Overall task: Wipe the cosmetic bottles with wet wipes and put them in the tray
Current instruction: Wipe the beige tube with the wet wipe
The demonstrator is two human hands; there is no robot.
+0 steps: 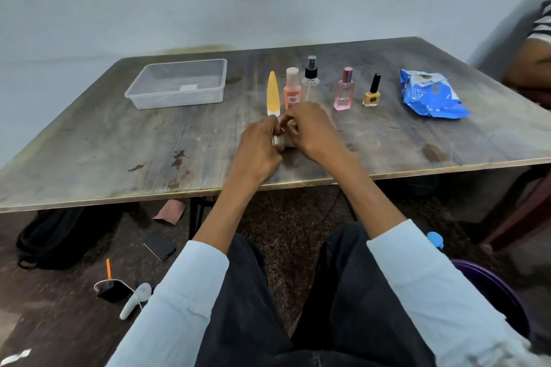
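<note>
My left hand (258, 144) and my right hand (310, 128) meet over the table's middle, both closed around a small object (279, 140) that my fingers mostly hide. Behind them stand a yellow cone-shaped tube (272, 94), a peach bottle (291, 88), a clear spray bottle (311, 79), a pink perfume bottle (344, 89) and a yellow nail polish bottle (372, 91). The clear plastic tray (140, 100) sits at the back left with nothing but a small label in it. A blue wet wipes pack (429, 95) lies at the right.
The worn wooden table (119, 143) ends just short of my knees. A person's arm (527, 62) rests at the far right corner. On the floor lie a black bag (62, 235), a phone (159, 246) and a white handheld device (135, 299).
</note>
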